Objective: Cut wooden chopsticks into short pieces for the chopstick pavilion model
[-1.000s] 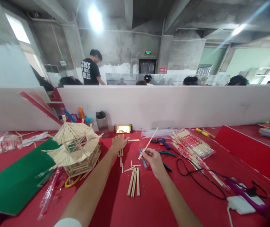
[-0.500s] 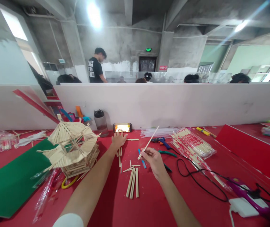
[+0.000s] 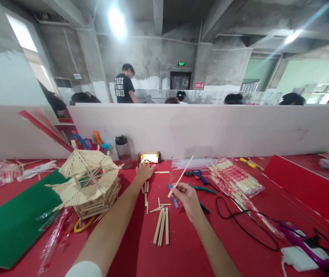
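My left hand (image 3: 145, 171) stretches forward with its fingers apart, in front of a phone (image 3: 149, 157) propped against the partition; whether a fingertip touches the screen I cannot tell. Between the thumb and fingers of my right hand (image 3: 187, 198), a thin wooden stick (image 3: 185, 170) points up and away at a slant. Below the hands lie several long wooden sticks (image 3: 161, 227) side by side, with shorter cut pieces (image 3: 146, 187) above them. A blue strip (image 3: 174, 196) rests beside my right fingers. Left of my forearm stands a tiered pavilion model (image 3: 86, 184) built of sticks.
A blue glue gun (image 3: 197, 176), green-handled pliers (image 3: 204, 189) and bagged sticks (image 3: 239, 177) lie to the right, with a black cable (image 3: 233, 219) looping nearby. A bottle (image 3: 123, 152) stands by the white partition (image 3: 210, 127). A green board (image 3: 22, 215) lies at left. People are beyond the partition.
The whole view has shifted slightly, so things sit a little lower. Both hands keep nearly the same pose, the stick still in my right hand.
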Motion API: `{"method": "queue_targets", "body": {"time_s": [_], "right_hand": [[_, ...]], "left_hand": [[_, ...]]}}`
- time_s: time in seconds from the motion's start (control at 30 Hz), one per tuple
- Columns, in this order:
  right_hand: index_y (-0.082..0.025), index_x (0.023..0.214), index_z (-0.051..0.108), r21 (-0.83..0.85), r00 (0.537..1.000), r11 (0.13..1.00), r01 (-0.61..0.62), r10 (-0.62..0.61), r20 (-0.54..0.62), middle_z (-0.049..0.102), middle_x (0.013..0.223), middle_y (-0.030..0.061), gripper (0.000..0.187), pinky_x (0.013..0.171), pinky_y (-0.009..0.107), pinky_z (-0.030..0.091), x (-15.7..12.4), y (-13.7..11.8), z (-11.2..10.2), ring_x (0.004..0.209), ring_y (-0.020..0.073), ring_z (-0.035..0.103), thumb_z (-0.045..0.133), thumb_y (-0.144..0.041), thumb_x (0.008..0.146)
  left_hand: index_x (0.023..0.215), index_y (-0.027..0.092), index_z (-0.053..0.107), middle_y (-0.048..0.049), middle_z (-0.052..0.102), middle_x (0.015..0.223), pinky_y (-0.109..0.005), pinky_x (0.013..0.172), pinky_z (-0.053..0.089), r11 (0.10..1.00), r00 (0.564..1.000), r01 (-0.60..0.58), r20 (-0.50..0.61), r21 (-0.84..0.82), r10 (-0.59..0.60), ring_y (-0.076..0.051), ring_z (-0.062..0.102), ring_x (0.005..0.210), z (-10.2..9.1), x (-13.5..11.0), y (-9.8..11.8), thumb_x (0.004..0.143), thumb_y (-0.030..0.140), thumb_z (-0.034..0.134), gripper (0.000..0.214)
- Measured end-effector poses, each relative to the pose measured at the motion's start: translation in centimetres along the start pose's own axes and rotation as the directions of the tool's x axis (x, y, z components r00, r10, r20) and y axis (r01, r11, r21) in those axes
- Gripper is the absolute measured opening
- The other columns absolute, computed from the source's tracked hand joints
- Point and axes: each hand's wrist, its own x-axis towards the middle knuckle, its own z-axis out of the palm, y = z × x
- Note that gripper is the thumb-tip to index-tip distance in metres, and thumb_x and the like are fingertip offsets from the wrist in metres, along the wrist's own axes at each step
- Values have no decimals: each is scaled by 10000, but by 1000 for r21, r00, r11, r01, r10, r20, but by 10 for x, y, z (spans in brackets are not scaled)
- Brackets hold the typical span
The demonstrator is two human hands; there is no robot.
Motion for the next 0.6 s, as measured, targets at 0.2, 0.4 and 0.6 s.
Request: {"method": "queue_targets", "body": {"time_s": [0.2, 0.4, 0.6], "right_hand": [[-157, 873, 716, -8, 1000, 1000, 4, -4, 7, 685, 744, 25, 351, 681, 286, 573, 1, 1, -1, 670, 155, 649, 815, -404, 642], [-153, 874, 713, -25, 1000, 1000, 11, -10, 24, 689, 752, 27, 362, 685, 290, 572, 0, 1, 0, 668, 154, 648, 812, -416, 645], [-154, 873, 710, -68, 1000, 998, 8, -6, 27, 701, 766, 44, 386, 695, 325, 579, -2, -3, 2, 690, 184, 663, 806, -445, 639]], "left_hand": [[1334, 219, 516, -173, 459, 1402, -517, 993, 342, 1000, 1000, -10, -13, -2, 10, -343, 408, 1259, 2, -1, -1, 933, 595, 184, 642], [1367, 221, 479, -180, 473, 1387, -528, 981, 356, 1000, 1000, 2, -25, -20, -2, -347, 437, 1233, 2, 1, -1, 929, 602, 193, 647], [1426, 258, 395, -179, 440, 1426, -538, 991, 339, 999, 999, 15, -42, -44, -17, -365, 423, 1263, 0, 3, 0, 928, 600, 212, 632]]}}
